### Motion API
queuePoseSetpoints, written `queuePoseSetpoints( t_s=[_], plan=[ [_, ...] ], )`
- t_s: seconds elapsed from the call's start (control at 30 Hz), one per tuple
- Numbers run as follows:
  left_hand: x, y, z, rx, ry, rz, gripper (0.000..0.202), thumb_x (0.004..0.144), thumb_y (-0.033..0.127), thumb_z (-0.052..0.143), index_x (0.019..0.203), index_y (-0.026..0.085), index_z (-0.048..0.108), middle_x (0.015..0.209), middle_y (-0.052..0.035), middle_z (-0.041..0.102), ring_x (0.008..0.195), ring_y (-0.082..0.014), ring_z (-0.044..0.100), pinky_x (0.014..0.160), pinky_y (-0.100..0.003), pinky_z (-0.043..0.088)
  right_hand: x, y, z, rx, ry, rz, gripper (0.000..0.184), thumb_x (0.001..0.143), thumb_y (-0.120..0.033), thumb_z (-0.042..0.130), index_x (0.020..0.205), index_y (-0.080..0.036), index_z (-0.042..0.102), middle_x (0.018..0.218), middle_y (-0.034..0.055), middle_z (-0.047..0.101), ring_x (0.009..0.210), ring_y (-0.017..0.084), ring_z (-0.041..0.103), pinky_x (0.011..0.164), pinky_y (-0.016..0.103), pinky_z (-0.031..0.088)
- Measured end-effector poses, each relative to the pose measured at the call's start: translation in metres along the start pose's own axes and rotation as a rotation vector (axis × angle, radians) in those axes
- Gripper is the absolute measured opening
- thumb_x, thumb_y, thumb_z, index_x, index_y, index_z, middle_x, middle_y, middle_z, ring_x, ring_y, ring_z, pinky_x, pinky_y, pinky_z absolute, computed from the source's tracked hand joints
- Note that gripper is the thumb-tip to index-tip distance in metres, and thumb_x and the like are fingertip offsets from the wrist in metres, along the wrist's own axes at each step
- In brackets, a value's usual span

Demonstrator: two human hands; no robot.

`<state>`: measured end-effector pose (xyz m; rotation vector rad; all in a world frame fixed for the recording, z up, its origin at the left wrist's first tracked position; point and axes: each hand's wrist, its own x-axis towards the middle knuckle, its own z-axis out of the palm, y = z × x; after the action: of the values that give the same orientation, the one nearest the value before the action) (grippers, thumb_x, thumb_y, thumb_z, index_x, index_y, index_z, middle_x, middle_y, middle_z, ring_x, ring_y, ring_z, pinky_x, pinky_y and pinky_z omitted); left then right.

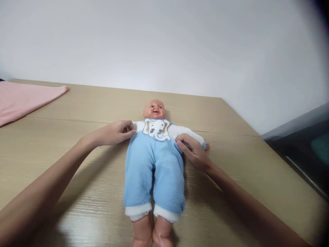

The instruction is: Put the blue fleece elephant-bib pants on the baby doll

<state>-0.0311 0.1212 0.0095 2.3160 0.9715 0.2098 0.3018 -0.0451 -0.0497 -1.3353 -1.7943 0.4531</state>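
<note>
A baby doll lies on its back in the middle of a light wooden table, head away from me. It wears a blue fleece romper with an elephant bib and white sleeves. My left hand is closed in a pinch on the doll's sleeve at its shoulder on the left side of the view. My right hand grips the romper's side under the doll's other arm, fingers curled into the fabric. The doll's bare feet reach the bottom of the view.
A pink cloth lies at the table's far left corner. A white wall rises behind the table. To the right, past the table's edge, stands a dark glass-fronted piece of furniture.
</note>
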Motion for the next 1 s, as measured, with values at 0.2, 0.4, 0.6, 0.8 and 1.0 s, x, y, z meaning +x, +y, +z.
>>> queuePoseSetpoints(
  t_s=[0.2,0.4,0.6,0.8,1.0],
  plan=[
    [-0.001,-0.002,0.0,-0.117,-0.149,0.061,0.029,0.1,0.054,0.064,0.112,0.028,0.07,0.104,-0.0051,0.076,0.094,-0.027,0.07,0.085,-0.037,0.053,-0.008,0.007,0.006,0.154,0.024,-0.029,0.029,0.111,-0.058,0.067,0.114,-0.03,0.072,0.11,0.0063,0.072,0.106,0.028,0.069,0.1,0.044,0.056],
    [-0.001,-0.006,0.004,-0.114,-0.157,0.064,0.035,0.102,0.058,0.062,0.116,0.026,0.065,0.106,-0.005,0.071,0.095,-0.0259,0.065,0.086,-0.037,0.051,-0.005,0.007,0.011,0.346,-0.006,0.174,0.034,0.096,-0.06,0.084,0.101,-0.027,0.077,0.113,0.0069,0.072,0.115,0.031,0.068,0.112,0.047,0.053],
    [0.002,-0.01,0.004,-0.158,-0.197,0.037,0.039,0.107,0.065,0.055,0.111,0.026,0.057,0.098,-0.0012,0.063,0.09,-0.023,0.055,0.082,-0.034,0.046,-0.003,0.007,0.018,0.654,0.084,0.451,0.032,0.101,-0.057,0.069,0.101,-0.026,0.063,0.097,0.0046,0.072,0.093,0.027,0.07,0.09,0.041,0.061],
    [0.003,-0.014,0.01,-0.132,-0.141,0.031,0.043,0.103,0.064,0.062,0.118,0.025,0.057,0.105,-0.0038,0.067,0.091,-0.0242,0.059,0.083,-0.037,0.048,-0.009,0.017,0.033,0.103,0.243,0.312,0.033,0.102,-0.059,0.072,0.106,-0.027,0.063,0.097,0.0045,0.067,0.092,0.028,0.067,0.092,0.044,0.059],
    [-0.005,-0.009,0.014,-0.097,0.059,0.118,0.038,0.102,0.058,0.063,0.119,0.024,0.064,0.118,-0.0095,0.073,0.1,-0.0297,0.069,0.091,-0.045,0.055,-0.023,-0.005,0.035,-0.279,0.431,0.161,0.021,0.11,-0.037,0.054,0.123,-0.023,0.06,0.123,0.0173,0.072,0.117,0.038,0.07,0.112,0.065,0.055]
  ],
)
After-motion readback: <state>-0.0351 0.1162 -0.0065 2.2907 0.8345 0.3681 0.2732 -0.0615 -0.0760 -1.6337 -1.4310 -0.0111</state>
